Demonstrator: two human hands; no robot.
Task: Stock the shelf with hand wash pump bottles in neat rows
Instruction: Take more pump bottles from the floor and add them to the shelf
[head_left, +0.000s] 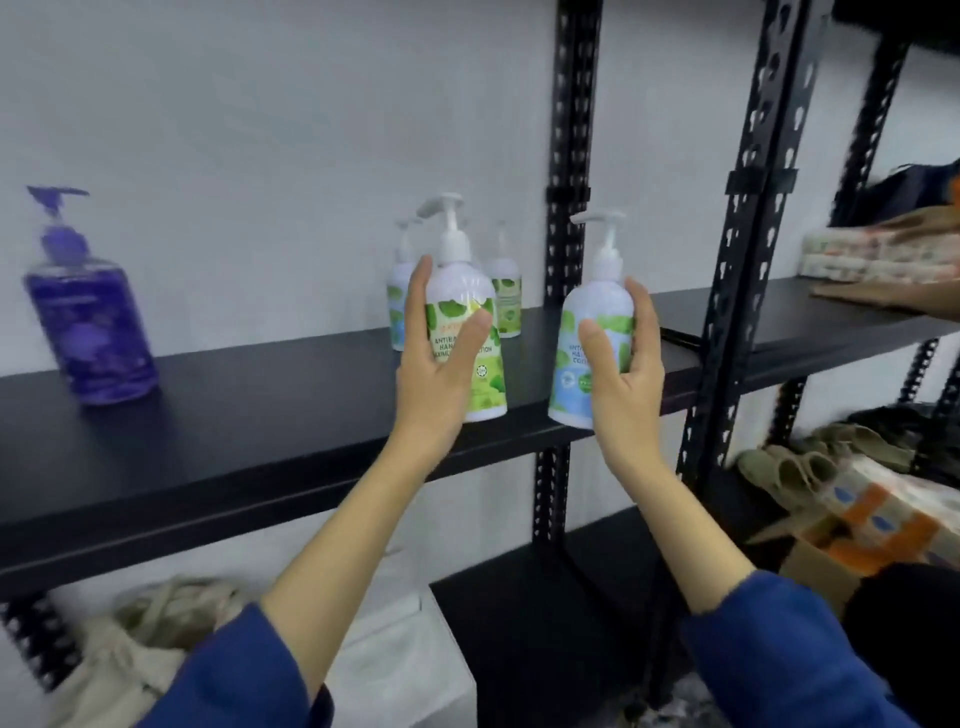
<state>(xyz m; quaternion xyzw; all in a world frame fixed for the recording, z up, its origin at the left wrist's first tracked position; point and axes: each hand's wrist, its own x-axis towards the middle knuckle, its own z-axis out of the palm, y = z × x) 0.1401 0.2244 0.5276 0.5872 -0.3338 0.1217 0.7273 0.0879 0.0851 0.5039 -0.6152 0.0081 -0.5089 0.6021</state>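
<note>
The left hand (441, 364) wraps its fingers and thumb around a white plastic pump bottle with a green leaf label (465, 332). The right hand (623, 374) grips in the same way a white plastic pump bottle with a blue and green label (592, 343). Both bottles are near the front of the black metal shelf board (260, 436); I cannot tell if their bases touch it. The right bottle is very near the front edge and seems a little tilted, so if the fingers open now it may tip off the shelf. Behind the left bottle stand two small white pump bottles (506, 296), close together. If the left bottle is pushed back too quickly, it may knock them and spoil the row. The tall purple pump bottle (91, 322) stands well apart on the left, out of danger.
</note>
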